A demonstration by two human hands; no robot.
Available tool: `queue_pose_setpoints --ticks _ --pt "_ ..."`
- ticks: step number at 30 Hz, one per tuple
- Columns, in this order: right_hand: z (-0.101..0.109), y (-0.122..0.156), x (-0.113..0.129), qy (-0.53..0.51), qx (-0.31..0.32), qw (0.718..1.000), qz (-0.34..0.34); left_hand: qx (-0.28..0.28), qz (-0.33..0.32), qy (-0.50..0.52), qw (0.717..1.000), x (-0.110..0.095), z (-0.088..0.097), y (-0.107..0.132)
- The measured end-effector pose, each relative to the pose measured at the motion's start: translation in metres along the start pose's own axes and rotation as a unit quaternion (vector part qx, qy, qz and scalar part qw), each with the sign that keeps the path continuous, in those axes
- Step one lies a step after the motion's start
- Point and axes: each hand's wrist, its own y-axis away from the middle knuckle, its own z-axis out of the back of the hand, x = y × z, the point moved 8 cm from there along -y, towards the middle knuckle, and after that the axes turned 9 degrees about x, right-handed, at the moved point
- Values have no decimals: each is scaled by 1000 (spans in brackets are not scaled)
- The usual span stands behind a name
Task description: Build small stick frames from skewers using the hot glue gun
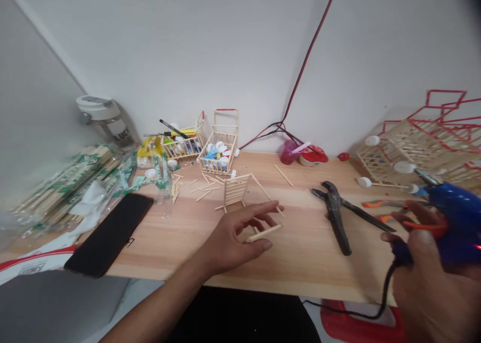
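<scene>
My left hand (pixel 235 235) is half curled over the table, with a short wooden stick (pixel 265 233) between its thumb and fingers. Just behind it stands a small frame of thin sticks (pixel 236 192), with a slatted panel and a long slanting stick running down to the right. Whether the short stick is joined to that frame I cannot tell. At the right edge, my right hand (pixel 424 268) grips a blue hot glue gun (pixel 454 213), fingers at its orange trigger. Its metal nozzle points up and left; its back end leaves the view.
Black pliers (pixel 333 215) lie right of centre. Two small stick carts (pixel 220 152) filled with caps stand by the wall near loose cut sticks (pixel 203 188). Leftward are a phone (pixel 108 235), bagged sticks (pixel 67 183) and a bottle (pixel 107 120). Red-edged stick carts (pixel 424 137) stack at right.
</scene>
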Motion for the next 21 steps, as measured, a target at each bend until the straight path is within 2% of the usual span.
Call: queue_pose_setpoints --ticks 2,4,8,10,13,15,18,21 --pt "-21 4 -2 -129 59 989 -35 2 -6 -1 1000 0 -1 0" --pt "-39 4 -7 -232 117 964 -59 2 -6 3 1000 1 -1 0" --pt "-44 7 -11 -338 116 933 -35 -2 -2 13 1000 4 0 1" --pt "-44 13 -14 -342 127 930 -41 0 -3 15 1000 5 0 1" --pt "-56 27 -19 -363 215 903 -80 7 -6 13 1000 5 -1 1" --pt "-63 34 -22 -349 269 894 -81 11 -8 10 1000 4 -2 1" --pt "-69 40 -29 -242 313 917 -49 8 -8 10 1000 5 -1 1" --pt "-72 43 -32 -126 320 939 -5 1 -4 15 1000 6 0 2"
